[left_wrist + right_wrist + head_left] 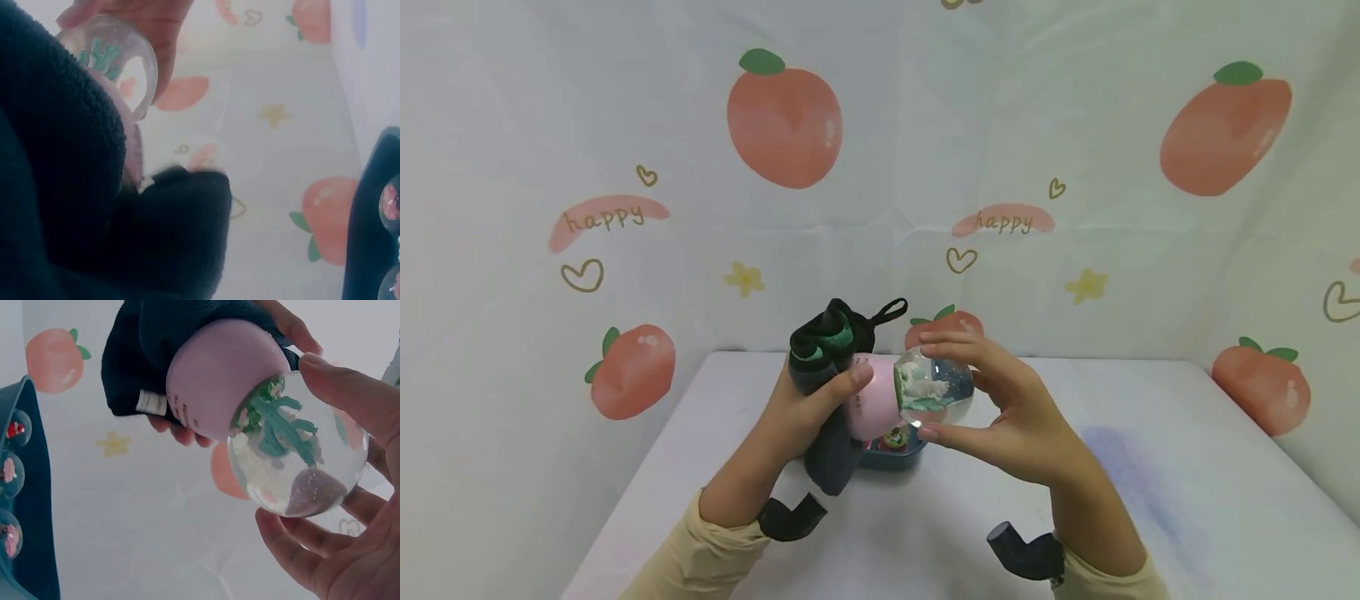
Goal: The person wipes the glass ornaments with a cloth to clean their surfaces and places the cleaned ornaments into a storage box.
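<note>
Between my hands a snow globe (880, 400) lies on its side above the table. Its pink base points left and its clear dome (269, 481), with a green cactus-like figure inside, points right. My left hand (801, 412) holds a dark cloth (833, 458) with a loop against the base, its thumb pressing on the pink surface. Around the dome curve the thumb and fingers of my right hand (1011, 412). In the left wrist view the cloth (69, 162) covers much of the base, while the right wrist view shows small lettering on it.
A blue tray (891, 461) stands on the white table (940, 533) behind and below the snow globe. Several small domed figures (11, 475) sit inside it. A fruit-printed white backdrop (880, 150) rises behind the table. Black wrist mounts (1026, 557) show at both wrists.
</note>
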`<move>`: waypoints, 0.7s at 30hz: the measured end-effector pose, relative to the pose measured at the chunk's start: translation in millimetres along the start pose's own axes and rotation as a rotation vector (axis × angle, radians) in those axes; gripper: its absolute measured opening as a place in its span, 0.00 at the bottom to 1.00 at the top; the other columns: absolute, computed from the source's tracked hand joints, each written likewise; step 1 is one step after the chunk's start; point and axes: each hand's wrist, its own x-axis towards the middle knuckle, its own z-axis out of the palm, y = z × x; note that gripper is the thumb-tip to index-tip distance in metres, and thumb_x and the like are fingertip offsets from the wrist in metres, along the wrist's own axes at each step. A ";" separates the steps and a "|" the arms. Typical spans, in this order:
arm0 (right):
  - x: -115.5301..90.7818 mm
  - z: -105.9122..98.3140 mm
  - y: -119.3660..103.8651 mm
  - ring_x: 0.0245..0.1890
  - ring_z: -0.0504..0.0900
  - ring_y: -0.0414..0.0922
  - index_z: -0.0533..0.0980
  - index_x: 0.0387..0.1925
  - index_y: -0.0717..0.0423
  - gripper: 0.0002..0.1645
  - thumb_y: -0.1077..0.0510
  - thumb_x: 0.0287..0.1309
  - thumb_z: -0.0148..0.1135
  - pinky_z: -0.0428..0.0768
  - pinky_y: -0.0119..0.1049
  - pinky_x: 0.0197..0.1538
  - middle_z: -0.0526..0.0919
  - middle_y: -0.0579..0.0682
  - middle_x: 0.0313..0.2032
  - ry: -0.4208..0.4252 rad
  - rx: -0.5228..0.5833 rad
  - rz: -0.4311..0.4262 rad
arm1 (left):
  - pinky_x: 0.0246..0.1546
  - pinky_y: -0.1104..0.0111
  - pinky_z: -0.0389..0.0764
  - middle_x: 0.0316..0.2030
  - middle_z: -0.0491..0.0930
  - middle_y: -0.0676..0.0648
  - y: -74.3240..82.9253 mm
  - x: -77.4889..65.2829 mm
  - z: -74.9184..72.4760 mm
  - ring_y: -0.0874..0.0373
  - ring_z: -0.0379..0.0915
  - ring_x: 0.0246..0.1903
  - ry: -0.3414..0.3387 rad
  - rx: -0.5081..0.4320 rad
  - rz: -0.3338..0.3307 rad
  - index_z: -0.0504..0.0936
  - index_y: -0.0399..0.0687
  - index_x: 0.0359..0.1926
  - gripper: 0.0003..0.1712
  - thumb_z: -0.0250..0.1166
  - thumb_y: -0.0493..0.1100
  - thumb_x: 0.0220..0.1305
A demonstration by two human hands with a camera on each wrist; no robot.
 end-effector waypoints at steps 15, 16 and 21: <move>-2.7 7.0 25.1 0.51 0.84 0.42 0.78 0.67 0.39 0.45 0.60 0.47 0.87 0.89 0.42 0.40 0.83 0.44 0.61 0.127 -0.213 0.267 | 0.50 0.70 0.79 0.40 0.78 0.51 -7.1 5.4 -6.2 0.60 0.75 0.43 0.216 0.000 0.094 0.77 0.31 0.55 0.21 0.65 0.37 0.62; -2.1 8.1 29.4 0.52 0.84 0.42 0.78 0.67 0.37 0.45 0.60 0.47 0.87 0.89 0.43 0.41 0.82 0.44 0.60 0.131 -0.219 0.273 | 0.48 0.70 0.79 0.38 0.79 0.52 -7.4 6.2 -7.0 0.60 0.75 0.41 0.231 0.010 0.112 0.77 0.30 0.53 0.20 0.65 0.37 0.62; 1.1 16.5 55.4 0.57 0.80 0.41 0.77 0.67 0.42 0.44 0.58 0.48 0.87 0.87 0.44 0.47 0.82 0.45 0.60 0.121 -0.288 0.283 | 0.41 0.71 0.80 0.32 0.78 0.53 -9.8 8.5 -10.5 0.62 0.74 0.32 0.289 0.050 0.212 0.75 0.28 0.47 0.17 0.67 0.34 0.60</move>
